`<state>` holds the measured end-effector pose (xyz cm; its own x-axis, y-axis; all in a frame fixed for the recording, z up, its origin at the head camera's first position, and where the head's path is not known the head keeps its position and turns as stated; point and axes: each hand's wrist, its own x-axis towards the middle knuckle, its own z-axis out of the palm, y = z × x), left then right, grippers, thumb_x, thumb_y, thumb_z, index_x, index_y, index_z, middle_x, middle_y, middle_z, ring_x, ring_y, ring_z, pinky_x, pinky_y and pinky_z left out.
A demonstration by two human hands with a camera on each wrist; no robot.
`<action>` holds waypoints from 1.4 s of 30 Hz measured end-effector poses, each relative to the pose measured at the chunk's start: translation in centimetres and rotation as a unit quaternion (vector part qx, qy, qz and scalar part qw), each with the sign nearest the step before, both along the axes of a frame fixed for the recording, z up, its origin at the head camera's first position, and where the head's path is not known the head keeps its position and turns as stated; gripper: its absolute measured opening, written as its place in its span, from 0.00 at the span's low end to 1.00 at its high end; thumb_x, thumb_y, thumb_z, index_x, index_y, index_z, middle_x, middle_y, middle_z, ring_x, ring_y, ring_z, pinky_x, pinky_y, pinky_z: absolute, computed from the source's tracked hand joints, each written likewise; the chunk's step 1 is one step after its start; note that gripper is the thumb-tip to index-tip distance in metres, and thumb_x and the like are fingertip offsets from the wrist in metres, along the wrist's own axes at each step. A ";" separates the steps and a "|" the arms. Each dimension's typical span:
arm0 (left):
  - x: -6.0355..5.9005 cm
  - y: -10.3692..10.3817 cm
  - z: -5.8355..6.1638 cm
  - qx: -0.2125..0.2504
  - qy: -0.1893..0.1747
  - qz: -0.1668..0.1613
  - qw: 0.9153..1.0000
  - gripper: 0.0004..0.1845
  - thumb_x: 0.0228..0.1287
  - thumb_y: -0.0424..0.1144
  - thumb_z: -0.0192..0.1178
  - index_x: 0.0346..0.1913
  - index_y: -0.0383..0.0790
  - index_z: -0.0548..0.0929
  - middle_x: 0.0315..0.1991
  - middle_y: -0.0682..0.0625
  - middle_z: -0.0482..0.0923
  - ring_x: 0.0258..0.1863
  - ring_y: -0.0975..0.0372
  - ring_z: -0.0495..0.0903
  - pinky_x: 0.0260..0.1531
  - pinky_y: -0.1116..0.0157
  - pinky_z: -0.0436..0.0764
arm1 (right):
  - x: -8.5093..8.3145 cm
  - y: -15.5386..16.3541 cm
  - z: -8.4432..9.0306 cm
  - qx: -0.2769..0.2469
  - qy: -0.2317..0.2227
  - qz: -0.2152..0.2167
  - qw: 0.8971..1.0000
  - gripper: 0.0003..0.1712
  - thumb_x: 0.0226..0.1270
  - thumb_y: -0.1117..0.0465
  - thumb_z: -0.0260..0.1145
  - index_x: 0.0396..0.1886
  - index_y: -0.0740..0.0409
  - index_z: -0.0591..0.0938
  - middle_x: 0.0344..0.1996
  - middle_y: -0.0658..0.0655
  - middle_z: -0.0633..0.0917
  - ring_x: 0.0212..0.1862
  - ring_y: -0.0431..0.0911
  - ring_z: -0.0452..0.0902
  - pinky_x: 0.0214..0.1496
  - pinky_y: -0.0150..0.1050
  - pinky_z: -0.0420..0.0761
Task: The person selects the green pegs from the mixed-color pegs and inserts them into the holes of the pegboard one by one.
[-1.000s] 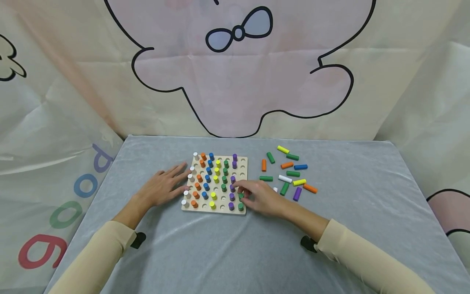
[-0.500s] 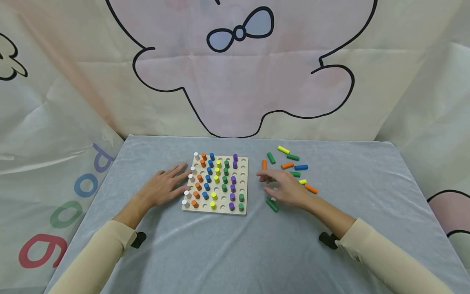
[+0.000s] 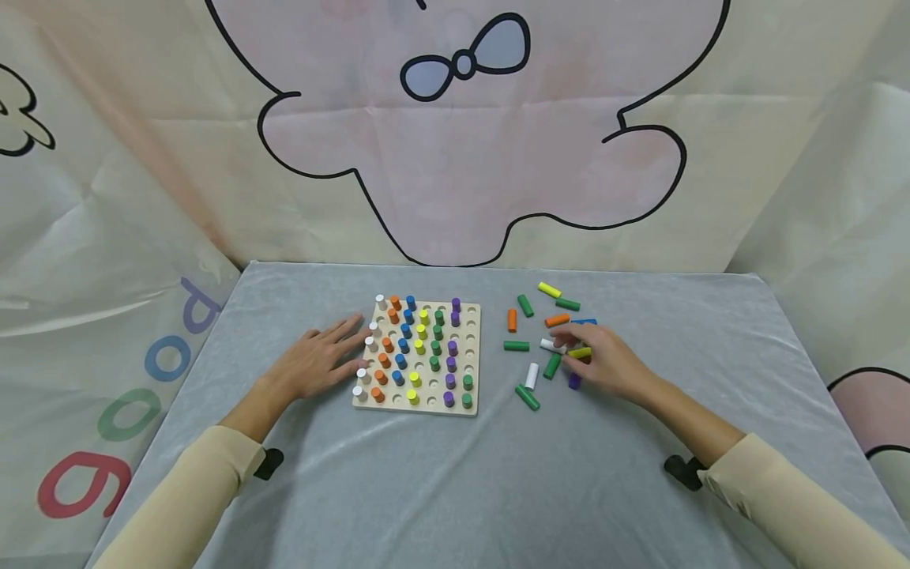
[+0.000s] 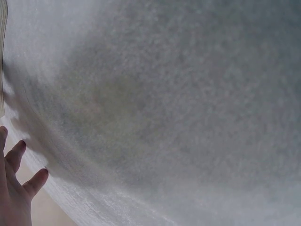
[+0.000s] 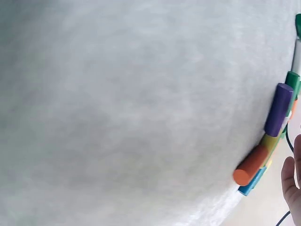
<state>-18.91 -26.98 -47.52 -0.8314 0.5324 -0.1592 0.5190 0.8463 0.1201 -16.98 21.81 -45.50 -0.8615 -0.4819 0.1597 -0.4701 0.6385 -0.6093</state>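
A wooden pegboard (image 3: 460, 335) holds upright pegs in columns of white, orange, blue, yellow, green and purple, plus two green ones at its lower right. My left hand (image 3: 321, 365) rests with spread fingers at the board's left edge; its fingers show at the corner of the left wrist view. Over the loose pegs hovers my right hand (image 3: 613, 365), fingers slightly bent and thumb apart. Closest to it are a yellow peg (image 3: 580, 352), a white peg (image 3: 550, 345) and a purple peg (image 3: 574, 382). An orange peg (image 5: 250, 165), hidden by the hand in the head view, lies nearby.
More loose pegs lie scattered right of the board, among them a green peg (image 3: 527, 397), another white peg (image 3: 532, 375) and an upper yellow peg (image 3: 549, 290). Grey cloth (image 3: 426, 490) covers the table. A printed curtain (image 3: 455, 182) hangs behind it.
My right hand has left the green peg at the board's lower right corner and moved rightward over the loose pegs. My left hand stays in place.
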 end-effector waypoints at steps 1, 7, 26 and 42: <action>0.0 0.0 0.0 0.000 -0.002 0.001 1.000 0.38 0.74 0.65 0.44 0.79 0.50 0.58 0.80 0.44 0.47 0.77 0.48 0.52 0.64 0.38 0.63 | 0.0 0.1 -0.1 0.005 -0.002 -0.001 1.000 0.23 0.57 0.74 0.71 0.55 0.65 0.82 0.40 0.55 0.87 0.43 0.48 0.82 0.47 0.49 0.83; -0.2 0.0 -0.1 0.000 -0.003 0.000 1.000 0.38 0.73 0.66 0.43 0.79 0.50 0.58 0.80 0.44 0.46 0.77 0.48 0.51 0.64 0.38 0.63 | 0.0 0.4 -0.3 0.019 -0.013 -0.001 1.000 0.25 0.59 0.73 0.71 0.58 0.63 0.81 0.41 0.54 0.87 0.44 0.47 0.81 0.48 0.48 0.82; 0.0 0.1 0.2 0.004 -0.005 -0.003 1.000 0.38 0.74 0.64 0.45 0.78 0.49 0.58 0.80 0.43 0.47 0.77 0.47 0.51 0.64 0.38 0.63 | -0.2 0.1 -1.0 0.047 -0.004 0.018 0.999 0.25 0.59 0.74 0.71 0.57 0.59 0.82 0.44 0.50 0.88 0.45 0.46 0.78 0.45 0.45 0.78; 0.2 0.1 0.2 0.003 0.007 -0.004 1.000 0.37 0.74 0.64 0.46 0.78 0.49 0.59 0.80 0.43 0.48 0.76 0.47 0.53 0.63 0.38 0.65 | -0.5 -0.2 -1.1 0.079 -0.017 0.024 0.996 0.24 0.61 0.74 0.68 0.57 0.56 0.84 0.42 0.47 0.88 0.40 0.44 0.70 0.39 0.39 0.70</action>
